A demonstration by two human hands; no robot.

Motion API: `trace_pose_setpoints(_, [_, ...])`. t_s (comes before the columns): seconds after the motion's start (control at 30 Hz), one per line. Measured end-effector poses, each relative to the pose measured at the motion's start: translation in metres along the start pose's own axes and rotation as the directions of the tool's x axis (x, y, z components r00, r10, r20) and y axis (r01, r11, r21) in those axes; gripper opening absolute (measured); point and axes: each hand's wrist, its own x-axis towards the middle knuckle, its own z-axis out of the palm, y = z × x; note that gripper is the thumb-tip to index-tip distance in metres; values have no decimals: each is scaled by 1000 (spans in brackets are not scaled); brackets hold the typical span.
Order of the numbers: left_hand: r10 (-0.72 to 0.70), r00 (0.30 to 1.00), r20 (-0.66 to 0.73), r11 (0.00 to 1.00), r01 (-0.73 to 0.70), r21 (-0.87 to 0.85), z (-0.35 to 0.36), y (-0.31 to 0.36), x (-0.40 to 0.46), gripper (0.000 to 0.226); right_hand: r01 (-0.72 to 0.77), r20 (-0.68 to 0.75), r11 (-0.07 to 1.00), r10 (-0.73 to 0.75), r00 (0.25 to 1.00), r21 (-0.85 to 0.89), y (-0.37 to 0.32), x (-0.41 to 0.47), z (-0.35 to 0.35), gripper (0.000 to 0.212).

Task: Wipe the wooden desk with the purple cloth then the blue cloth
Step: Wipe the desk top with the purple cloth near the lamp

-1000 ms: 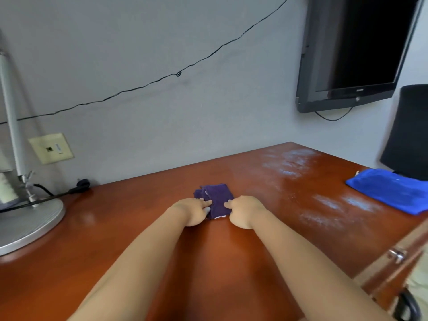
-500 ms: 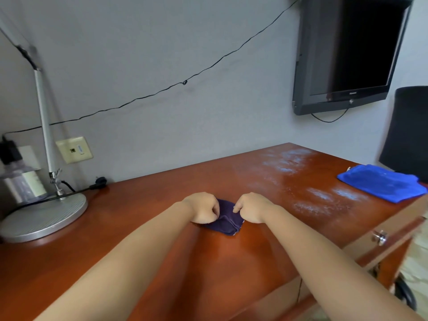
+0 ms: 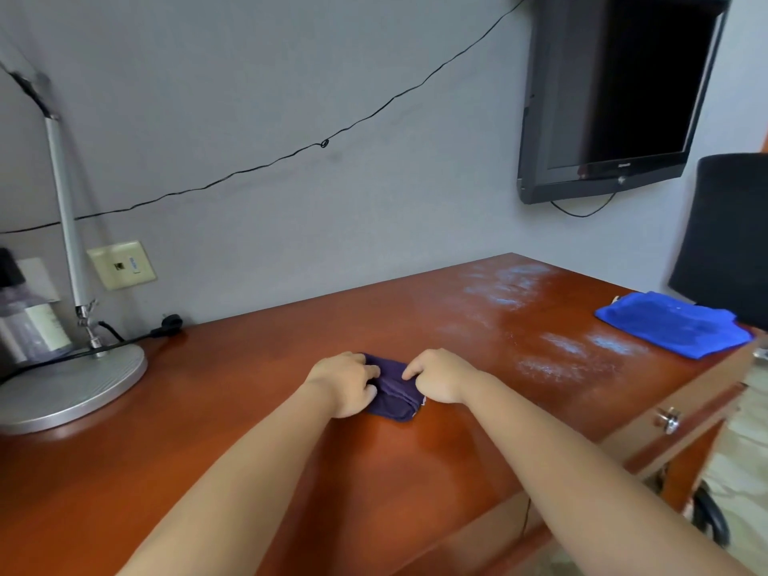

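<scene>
The purple cloth lies bunched on the desk, near the middle of the top and toward its front edge. You hold it from both sides. Your left hand sits on the cloth's left end, fingers curled over the fabric and gripping it. Your right hand sits on the right end, fingers curled down and pinching the fabric, knuckles up. The two hands are close together, with a short stretch of cloth showing between them and a folded lower edge showing below them on the wood.

To the right of your hands, the desk carries pale, dusty smears, in patches running from the far right corner toward the front. Beyond them, the blue cloth lies folded at the right edge of the desk, well apart from your hands.

At the left end stands a lamp with a round silver base and a slim upright stem. A black cord runs along the desk beside the base. A clear container stands behind the lamp by the wall; I cannot tell what it holds. A wall plate sits above the desk. A dark screen hangs on the wall at upper right, and a black chair back stands beyond the blue cloth. A drawer knob shows on the desk front at right.
</scene>
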Motion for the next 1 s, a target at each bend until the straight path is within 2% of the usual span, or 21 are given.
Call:
trace_pose_setpoints(0.13, [-22,1000,16,1000,22,-10,-7,-2,-16,29,24,0,1000,-24,1000,4,-13,-1,16,45])
trace_pose_setpoints(0.23, [-75,995,71,981,86,-174,-8,-9,-29,32,15,-65,1000,-16,998,-12,-24,-1,32,30])
trace_pose_setpoints(0.33, [-95,989,115,952,124,-280,-7,-18,-38,27,12,-144,1000,-15,989,-19,-36,-3,45,26])
trace_pose_setpoints(0.43, [-98,983,153,916,149,-373,-7,-22,-44,32,-31,-185,996,15,983,-82,-48,-2,47,39])
trace_pose_setpoints(0.5, [-106,977,183,897,174,-406,-9,-22,-48,37,-117,-194,991,102,976,-67,-54,0,46,44])
trace_pose_setpoints(0.6, [-128,973,193,847,209,-489,-9,-24,-52,33,-199,-176,980,193,965,-19,-61,-2,47,48])
trace_pose_setpoints(0.77, [-158,981,112,837,193,-512,-6,-22,-58,40,-91,-247,992,111,963,92,-59,-5,50,51])
trace_pose_setpoints(0.87, [-115,985,129,824,167,-542,-6,-21,-56,46,-49,-241,979,97,966,195,-50,-2,40,48])
trace_pose_setpoints(1.0, [-68,990,125,809,128,-573,-6,-12,-48,45,3,-237,985,39,971,175,-43,4,19,47])
